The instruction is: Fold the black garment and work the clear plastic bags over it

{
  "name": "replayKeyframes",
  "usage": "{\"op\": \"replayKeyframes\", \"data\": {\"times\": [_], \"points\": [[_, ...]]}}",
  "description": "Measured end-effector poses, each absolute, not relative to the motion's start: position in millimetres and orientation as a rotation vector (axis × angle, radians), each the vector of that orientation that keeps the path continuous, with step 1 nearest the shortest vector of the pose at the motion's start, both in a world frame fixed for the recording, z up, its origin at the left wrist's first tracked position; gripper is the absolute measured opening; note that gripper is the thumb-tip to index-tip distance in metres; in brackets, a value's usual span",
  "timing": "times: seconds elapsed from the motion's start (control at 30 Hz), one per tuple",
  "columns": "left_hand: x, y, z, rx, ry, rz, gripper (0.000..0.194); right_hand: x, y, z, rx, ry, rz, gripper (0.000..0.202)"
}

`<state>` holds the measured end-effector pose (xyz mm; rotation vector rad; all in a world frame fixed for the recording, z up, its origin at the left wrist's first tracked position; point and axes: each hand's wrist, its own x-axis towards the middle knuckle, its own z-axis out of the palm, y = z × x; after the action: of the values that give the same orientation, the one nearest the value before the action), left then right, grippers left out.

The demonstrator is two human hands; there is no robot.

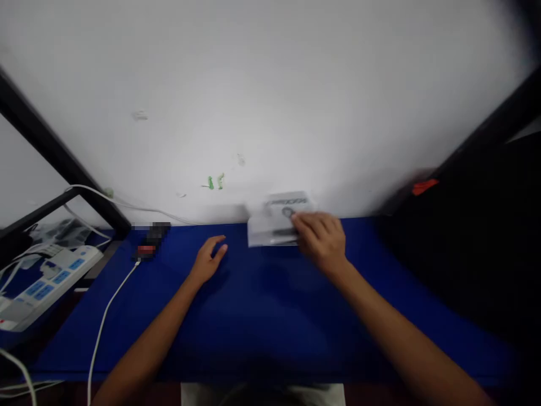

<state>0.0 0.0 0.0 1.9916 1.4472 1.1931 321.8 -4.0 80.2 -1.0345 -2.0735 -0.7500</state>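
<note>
Near the back edge of the blue table point(253, 304), my right hand point(323, 239) pinches the right side of a flat whitish packet point(276, 217). Dark printing and a dark round shape show on the packet, but motion blurs them and the words cannot be read. My fingers cover its right edge. To the left, my left hand point(209, 259) is held over the table with thumb and fingers apart and nothing in it.
A dark, pixelated device point(151, 241) with a white cable point(105, 316) plugged in lies at the back left. Beyond the left edge is a white power strip point(51, 285) among cables. A white wall point(270, 101) stands behind. A large black object point(460, 237) fills the right side.
</note>
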Motion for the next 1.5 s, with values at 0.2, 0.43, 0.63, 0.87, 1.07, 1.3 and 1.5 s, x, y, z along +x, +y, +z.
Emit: {"op": "replayKeyframes", "data": {"times": [0.2, 0.43, 0.63, 0.87, 1.07, 1.3, 1.5], "points": [[-13.9, -9.4, 30.2, 1.934, 1.454, 1.293, 0.046, 256.3, -68.2, 41.8, -0.641, -2.468, -0.488, 0.036], [29.6, -53.1, 46.7, 2.665, 1.063, 0.427, 0.076, 241.2, -54.2, 14.7, -0.707, -2.511, -0.359, 0.026], [23.6, -49.8, 47.2, 2.784, 1.185, 0.35, 0.047, 270.1, -49.9, 16.1, -0.883, -2.4, -0.223, 0.018], [39.5, -60.9, 47.3, 2.987, 0.965, 0.842, 0.017, 258.9, -54.3, 11.1, -0.783, -2.245, -0.021, 0.015], [54.0, -66.6, 43.3, 3.023, 0.855, 0.991, 0.016, 250.0, -60.4, 15.1, -0.714, -2.269, -0.003, 0.02], [-3.8, -37.8, 61.3, 2.959, 1.182, 1.089, 0.016, 282.1, -42.7, 20.9, -0.798, -2.051, 0.073, 0.018], [-39.8, -28.6, 69.5, 2.772, 1.331, 1.034, 0.01, 296.6, -38.1, 21.8, -0.826, -1.908, 0.176, 0.011]]}}
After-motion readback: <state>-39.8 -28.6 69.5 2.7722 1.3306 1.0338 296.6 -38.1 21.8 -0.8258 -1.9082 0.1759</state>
